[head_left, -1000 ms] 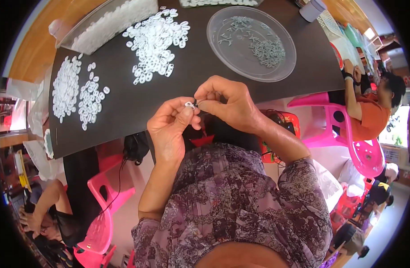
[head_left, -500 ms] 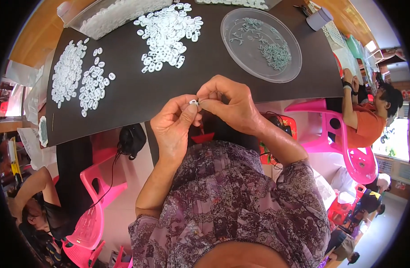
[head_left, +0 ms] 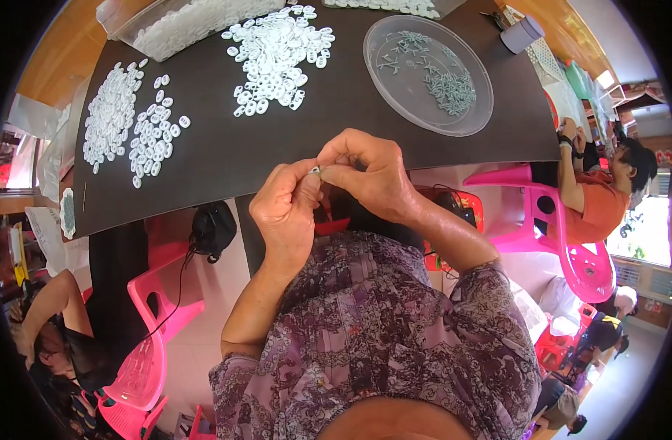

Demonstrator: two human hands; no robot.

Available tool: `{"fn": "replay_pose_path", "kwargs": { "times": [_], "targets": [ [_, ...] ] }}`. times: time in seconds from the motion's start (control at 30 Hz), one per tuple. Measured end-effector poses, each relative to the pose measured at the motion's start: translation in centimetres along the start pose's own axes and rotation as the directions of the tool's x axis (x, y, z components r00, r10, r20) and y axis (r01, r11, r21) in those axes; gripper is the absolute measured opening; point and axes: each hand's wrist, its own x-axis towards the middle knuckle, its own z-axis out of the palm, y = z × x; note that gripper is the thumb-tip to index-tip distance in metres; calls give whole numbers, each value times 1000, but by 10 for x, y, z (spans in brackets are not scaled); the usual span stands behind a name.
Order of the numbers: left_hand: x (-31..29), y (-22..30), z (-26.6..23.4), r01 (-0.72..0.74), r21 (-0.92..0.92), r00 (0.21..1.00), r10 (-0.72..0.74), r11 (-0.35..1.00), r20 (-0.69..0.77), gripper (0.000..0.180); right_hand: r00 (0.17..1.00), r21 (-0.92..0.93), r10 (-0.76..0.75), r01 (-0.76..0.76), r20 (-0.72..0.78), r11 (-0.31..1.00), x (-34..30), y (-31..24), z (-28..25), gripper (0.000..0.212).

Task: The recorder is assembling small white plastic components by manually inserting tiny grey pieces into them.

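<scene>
Just past the table's front edge, my left hand [head_left: 286, 209] pinches a small white plastic piece [head_left: 315, 170] between thumb and finger. My right hand [head_left: 376, 176] meets it there, thumb and fingertips pressed together against the piece. Whatever the right fingertips grip is too small and covered to make out. Ahead on the dark table [head_left: 211, 158] lies a heap of white oval-holed plastic pieces [head_left: 277, 62]. To its right, a clear round lid-like tray [head_left: 391, 103] carries many small grey-green pins [head_left: 451, 92].
Two piles of small white ovals [head_left: 109, 121] [head_left: 153, 139] lie at the left. Behind them stands a clear bin of white pieces [head_left: 153, 44]. A grey cup [head_left: 523, 33] is at the far right. Pink chairs [head_left: 545, 209] and seated people flank me; one wears an orange shirt [head_left: 592, 209].
Both hands have shifted slightly left and closed in around the white piece, so less of it shows. The fingertips stay together.
</scene>
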Motion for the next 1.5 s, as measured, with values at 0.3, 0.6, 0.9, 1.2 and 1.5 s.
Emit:
{"fn": "replay_pose_path", "kwargs": {
  "times": [0.3,0.6,0.9,1.2,1.5],
  "targets": [
    [1,-11,-9,89,-199,996,-92,976,-6,17,1000,158,19,-16,-15,987,1,10,8,9],
    [-1,-5,-11,-12,21,1000,12,1000,7,14,999,39,33,-34,33,999,3,7,8,11],
    [-2,-11,-17,174,-164,984,-177,971,-2,16,997,140,63,-68,43,988,2,14,13,11],
    [-2,-15,-15,179,-203,982,-189,963,-32,16,999,48,-41,40,12,998,3,16,20,3],
    [-6,-14,-12,-1,51,999,3,999,-47,13,984,-139,-174,176,26,975,2,25,23,3]
  ]
}}
